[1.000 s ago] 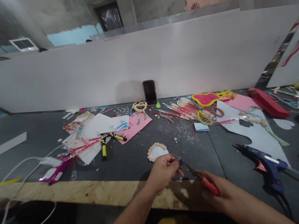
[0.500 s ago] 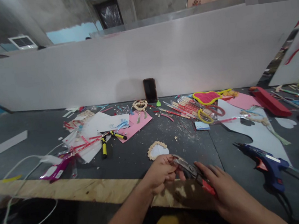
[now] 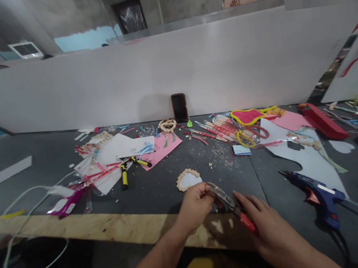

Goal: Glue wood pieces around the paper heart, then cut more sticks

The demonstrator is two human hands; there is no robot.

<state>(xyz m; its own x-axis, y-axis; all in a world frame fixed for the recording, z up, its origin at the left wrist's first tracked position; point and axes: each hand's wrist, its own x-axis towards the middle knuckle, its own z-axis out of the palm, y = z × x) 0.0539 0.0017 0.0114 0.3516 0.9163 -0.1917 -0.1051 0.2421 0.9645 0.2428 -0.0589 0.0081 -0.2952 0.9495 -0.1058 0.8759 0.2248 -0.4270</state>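
In my right hand point(image 3: 265, 221) is a pair of red-handled pliers point(image 3: 226, 200), its metal jaws pointing up and left. My left hand point(image 3: 195, 207) is closed in a pinch right at the jaw tips. Whatever lies between its fingers is too small and hidden to make out. Just beyond the left hand, a white paper shape point(image 3: 189, 179) rests on the dark table, edged along its left and top with small tan pieces.
A blue glue gun point(image 3: 320, 199) lies to the right beside cut white paper point(image 3: 329, 172). Yellow-handled pliers point(image 3: 124, 175) lie left, near pink paper point(image 3: 164, 151). Farther back are patterned sticks point(image 3: 219, 129), scissors point(image 3: 246, 139) and an upright phone point(image 3: 179, 108).
My left fingers have curled in closer at the plier jaws, and the lower fingers show less. The pliers have shifted only slightly. Things on the table lie as before.
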